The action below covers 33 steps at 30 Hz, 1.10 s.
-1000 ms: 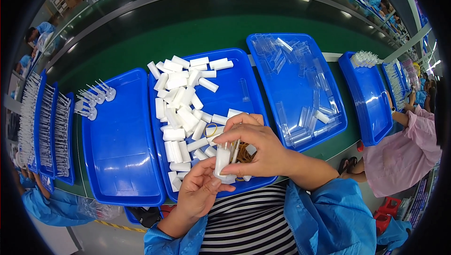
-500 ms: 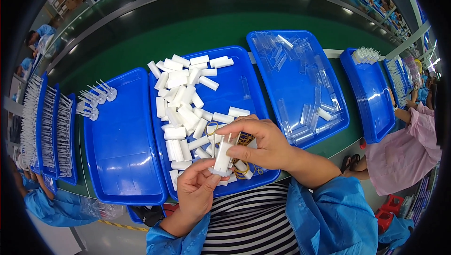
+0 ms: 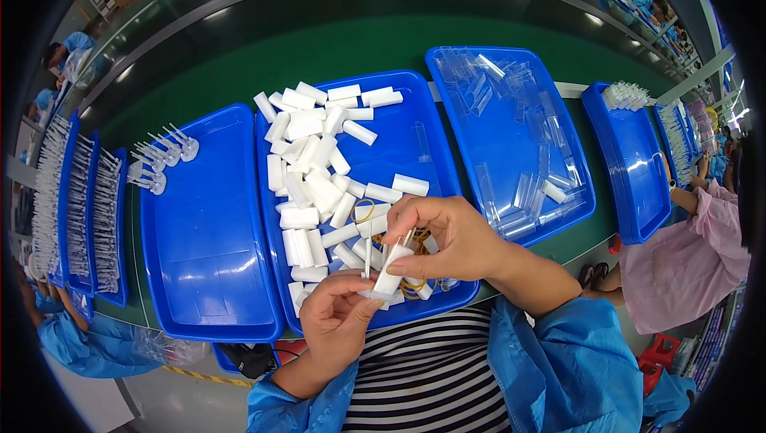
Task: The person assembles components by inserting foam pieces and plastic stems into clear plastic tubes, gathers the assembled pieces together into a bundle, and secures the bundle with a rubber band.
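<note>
My left hand (image 3: 337,320) is closed on the pale round base (image 3: 373,294) of a small plastic stand with thin upright pins. Between the thumb and fingers of my right hand (image 3: 451,243) is a white rectangular block (image 3: 392,267), standing tilted among the pins over the base. Whether the block touches the base is hard to make out. Both hands are above the near part of a blue tray (image 3: 435,154) strewn with white blocks (image 3: 307,162). Just behind the fingers lie yellowish rubber bands (image 3: 421,284), partly hidden by my right hand.
Another blue tray (image 3: 211,273) at left has several pinned stands (image 3: 167,155) at its far corner. A right-hand tray (image 3: 511,154) holds clear plastic sleeves (image 3: 483,82). Stacked trays (image 3: 630,185) stand farther right. Pin-filled trays (image 3: 80,217) line the far left. Co-workers sit on both sides.
The white block and the pinned stand have tipped to the right in my hands. My right fingers have shifted slightly rightward; the left hand keeps its hold on the base.
</note>
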{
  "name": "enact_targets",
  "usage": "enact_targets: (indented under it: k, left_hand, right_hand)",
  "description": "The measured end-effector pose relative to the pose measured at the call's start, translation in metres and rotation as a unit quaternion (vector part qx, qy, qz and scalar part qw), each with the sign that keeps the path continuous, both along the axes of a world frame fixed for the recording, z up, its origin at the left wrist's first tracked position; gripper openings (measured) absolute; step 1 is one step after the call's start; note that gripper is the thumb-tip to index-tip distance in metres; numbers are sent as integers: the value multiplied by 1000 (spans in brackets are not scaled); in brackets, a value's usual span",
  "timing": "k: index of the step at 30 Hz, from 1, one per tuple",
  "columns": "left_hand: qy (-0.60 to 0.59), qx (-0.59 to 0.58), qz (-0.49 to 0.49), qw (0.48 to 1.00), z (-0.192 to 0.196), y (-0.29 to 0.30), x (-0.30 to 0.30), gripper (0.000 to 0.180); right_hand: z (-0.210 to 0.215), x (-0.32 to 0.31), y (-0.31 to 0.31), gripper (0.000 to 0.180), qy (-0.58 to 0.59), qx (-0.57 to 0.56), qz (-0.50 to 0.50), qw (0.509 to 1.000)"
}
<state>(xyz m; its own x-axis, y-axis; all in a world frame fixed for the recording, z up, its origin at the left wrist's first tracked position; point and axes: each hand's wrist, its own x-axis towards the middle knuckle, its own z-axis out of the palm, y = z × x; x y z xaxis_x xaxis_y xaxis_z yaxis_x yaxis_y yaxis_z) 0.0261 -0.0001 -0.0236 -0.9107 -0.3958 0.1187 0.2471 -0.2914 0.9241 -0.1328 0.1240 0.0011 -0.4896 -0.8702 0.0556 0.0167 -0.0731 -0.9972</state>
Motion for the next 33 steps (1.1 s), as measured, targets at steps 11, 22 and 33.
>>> enact_targets:
  k: [11, 22, 33]
  left_hand:
    - [-16, 23, -23, 999, 0, -3, -4, 26]
    - [-11, 220, -113, 969, -5, -1, -11, 37]
    - [-27, 377, -130, 917, -2, -1, -12, 26]
  right_hand:
    - [14, 2, -3, 45, 204, 27, -12, 979]
    - [10, 16, -7, 74, 264, -28, -32, 964]
    - [8, 14, -1, 60, 217, -100, -59, 969]
